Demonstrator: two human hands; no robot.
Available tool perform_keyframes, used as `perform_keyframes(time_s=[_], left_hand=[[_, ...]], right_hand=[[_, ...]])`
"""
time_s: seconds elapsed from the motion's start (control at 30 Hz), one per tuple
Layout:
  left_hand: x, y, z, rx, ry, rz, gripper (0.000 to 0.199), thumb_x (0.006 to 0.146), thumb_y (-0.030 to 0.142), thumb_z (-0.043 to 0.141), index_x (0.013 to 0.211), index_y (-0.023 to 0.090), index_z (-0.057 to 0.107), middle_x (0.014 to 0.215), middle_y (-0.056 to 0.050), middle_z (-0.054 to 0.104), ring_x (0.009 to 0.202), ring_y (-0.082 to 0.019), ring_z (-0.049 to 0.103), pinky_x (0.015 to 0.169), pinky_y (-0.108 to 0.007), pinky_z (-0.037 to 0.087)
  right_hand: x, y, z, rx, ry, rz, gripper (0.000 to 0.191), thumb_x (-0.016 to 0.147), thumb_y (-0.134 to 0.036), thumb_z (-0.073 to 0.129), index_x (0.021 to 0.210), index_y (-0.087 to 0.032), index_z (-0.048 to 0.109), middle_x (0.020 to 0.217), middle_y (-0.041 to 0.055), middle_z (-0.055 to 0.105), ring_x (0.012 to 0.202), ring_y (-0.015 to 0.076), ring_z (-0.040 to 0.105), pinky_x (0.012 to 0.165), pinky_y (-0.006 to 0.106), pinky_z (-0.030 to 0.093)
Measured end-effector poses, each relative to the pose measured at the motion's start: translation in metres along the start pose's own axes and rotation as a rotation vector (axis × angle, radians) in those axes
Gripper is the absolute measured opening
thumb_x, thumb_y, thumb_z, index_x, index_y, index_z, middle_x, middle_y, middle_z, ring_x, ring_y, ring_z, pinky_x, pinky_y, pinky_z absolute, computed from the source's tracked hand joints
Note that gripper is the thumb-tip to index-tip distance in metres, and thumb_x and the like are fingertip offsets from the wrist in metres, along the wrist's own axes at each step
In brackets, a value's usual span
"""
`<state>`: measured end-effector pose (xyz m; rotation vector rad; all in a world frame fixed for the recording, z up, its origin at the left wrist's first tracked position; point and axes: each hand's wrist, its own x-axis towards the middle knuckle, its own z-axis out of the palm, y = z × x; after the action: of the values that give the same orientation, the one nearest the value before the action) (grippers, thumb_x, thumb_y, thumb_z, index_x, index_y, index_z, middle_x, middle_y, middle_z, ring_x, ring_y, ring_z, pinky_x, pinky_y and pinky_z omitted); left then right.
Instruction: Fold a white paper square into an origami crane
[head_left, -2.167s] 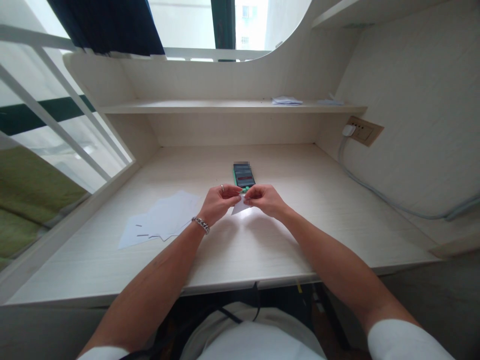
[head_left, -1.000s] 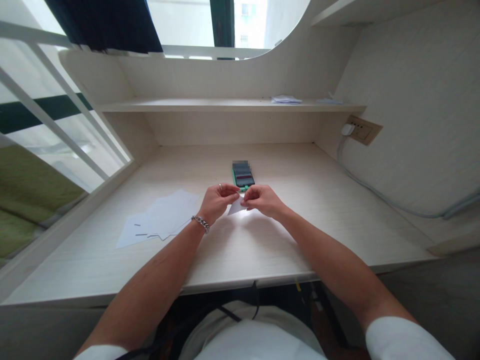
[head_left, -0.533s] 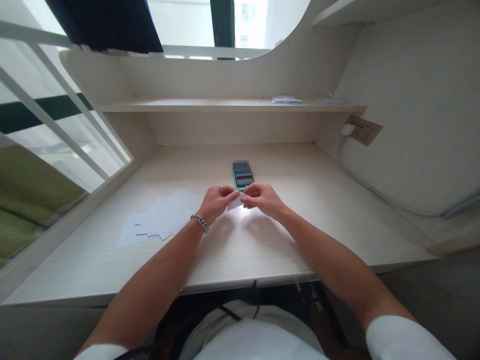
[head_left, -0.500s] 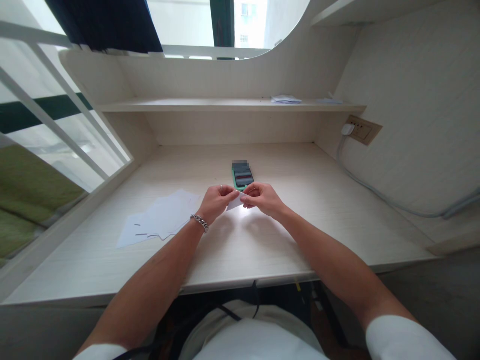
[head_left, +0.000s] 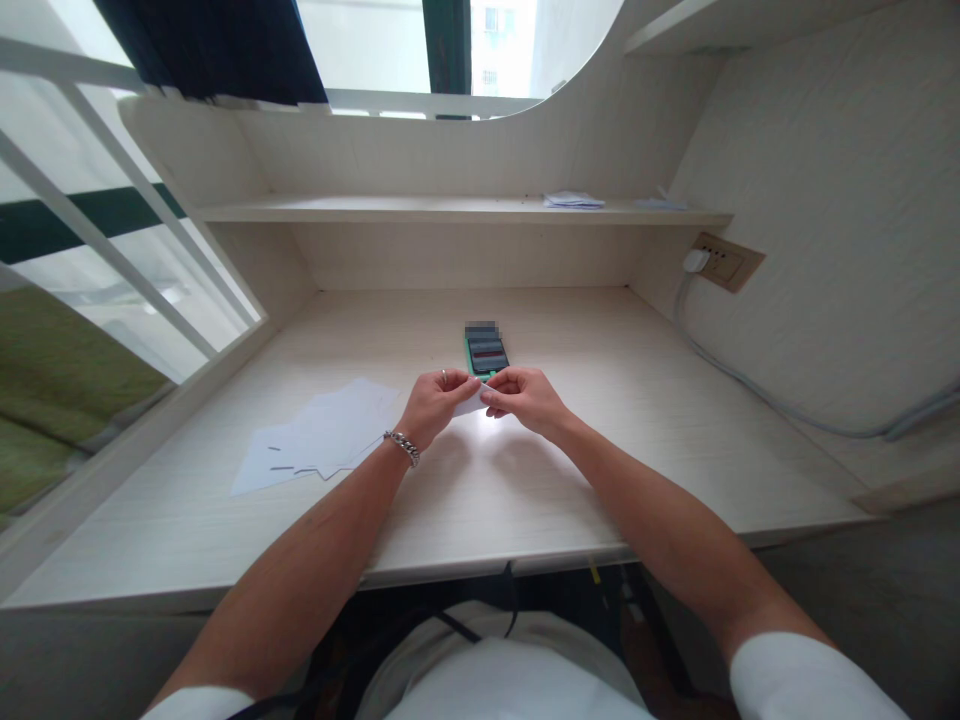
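With thumb and fingertips closed, your left hand and right hand pinch a small paper over the bench, near the phone; it should be light, bendy and easily creased, so grip it gently by its edges.

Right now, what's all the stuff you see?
desk: one, pale, middle
held paper: one, white, centre
loose papers: several, white, desk's left
phone: one, dark, green-edged, beyond held paper
long shelf: one, pale, back
shelf papers: several, white, shelf's right
socket: one, tan, right wall
plug: one, white, in socket
cable: one or more, grey, right
curtain: one, navy, upper left
rails: several, pale, left
cloth: one, green, far left
bracelet: one, silver, left wrist
left hand: one, holding paper
right hand: one, holding paper
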<state>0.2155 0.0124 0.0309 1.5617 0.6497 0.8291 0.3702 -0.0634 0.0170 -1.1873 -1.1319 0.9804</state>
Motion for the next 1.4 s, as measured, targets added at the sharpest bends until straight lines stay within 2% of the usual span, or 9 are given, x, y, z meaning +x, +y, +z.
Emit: perform_keyframes(time_s=[0.23, 0.4, 0.6, 0.73, 1.07, 1.27, 1.4], left_hand=[[0.004, -0.003, -0.001, 0.000, 0.065, 0.049, 0.040, 0.061, 0.050, 0.080, 0.068, 0.014, 0.064, 0.059, -0.001, 0.062, 0.054, -0.011, 0.054, 0.053, -0.025, 0.041], [0.001, 0.001, 0.000, -0.016, -0.029, 0.017, 0.040, 0.059, 0.047, 0.084, 0.071, 0.012, 0.067, 0.062, -0.003, 0.065, 0.055, -0.012, 0.056, 0.055, -0.026, 0.046], [0.002, 0.002, -0.002, -0.053, 0.055, 0.016, 0.040, 0.055, 0.043, 0.087, 0.071, 0.011, 0.067, 0.061, -0.003, 0.066, 0.055, -0.013, 0.058, 0.056, -0.027, 0.047], [0.002, 0.002, -0.004, -0.051, 0.068, 0.014, 0.039, 0.056, 0.042, 0.087, 0.071, 0.011, 0.068, 0.061, -0.003, 0.066, 0.055, -0.013, 0.058, 0.057, -0.028, 0.048], [0.001, 0.004, -0.004, -0.026, 0.029, 0.016, 0.037, 0.057, 0.043, 0.086, 0.070, 0.012, 0.069, 0.061, -0.004, 0.067, 0.054, -0.013, 0.057, 0.056, -0.028, 0.048], [0.002, 0.007, -0.006, -0.027, 0.023, 0.014, 0.034, 0.058, 0.040, 0.085, 0.069, 0.012, 0.070, 0.061, -0.004, 0.066, 0.054, -0.012, 0.056, 0.056, -0.027, 0.047], [0.002, 0.008, -0.007, -0.022, 0.049, 0.016, 0.032, 0.058, 0.038, 0.085, 0.069, 0.012, 0.070, 0.060, -0.003, 0.066, 0.054, -0.012, 0.056, 0.055, -0.027, 0.047]], right_hand=[[-0.002, -0.006, 0.001, 0.033, 0.005, 0.053, 0.046, 0.057, -0.046, 0.087, 0.082, -0.013, 0.069, 0.065, 0.0045, 0.070, 0.058, 0.0154, 0.068, 0.057, 0.027, 0.058], [-0.002, -0.005, -0.001, 0.041, -0.023, 0.037, 0.045, 0.060, -0.046, 0.084, 0.085, -0.012, 0.070, 0.069, 0.0062, 0.072, 0.059, 0.0151, 0.069, 0.058, 0.027, 0.057], [-0.002, -0.002, 0.000, 0.062, -0.026, -0.008, 0.045, 0.057, -0.037, 0.086, 0.092, -0.012, 0.072, 0.071, 0.0042, 0.072, 0.064, 0.0149, 0.069, 0.065, 0.029, 0.058], [-0.001, -0.002, 0.000, 0.051, -0.012, -0.018, 0.048, 0.055, -0.036, 0.088, 0.094, -0.012, 0.072, 0.072, 0.0043, 0.072, 0.065, 0.0154, 0.068, 0.066, 0.030, 0.057], [-0.002, -0.003, 0.000, 0.040, -0.010, -0.008, 0.047, 0.063, -0.053, 0.081, 0.086, -0.013, 0.073, 0.072, 0.0055, 0.072, 0.062, 0.0148, 0.069, 0.063, 0.029, 0.059], [-0.002, -0.008, -0.002, 0.094, -0.053, 0.060, 0.047, 0.064, -0.054, 0.081, 0.085, -0.014, 0.072, 0.076, 0.0070, 0.074, 0.064, 0.0158, 0.071, 0.062, 0.027, 0.059], [0.000, -0.008, -0.010, 0.106, 0.007, 0.110, 0.040, 0.072, -0.052, 0.076, 0.086, -0.015, 0.070, 0.076, 0.0077, 0.074, 0.063, 0.0158, 0.071, 0.059, 0.025, 0.057]])
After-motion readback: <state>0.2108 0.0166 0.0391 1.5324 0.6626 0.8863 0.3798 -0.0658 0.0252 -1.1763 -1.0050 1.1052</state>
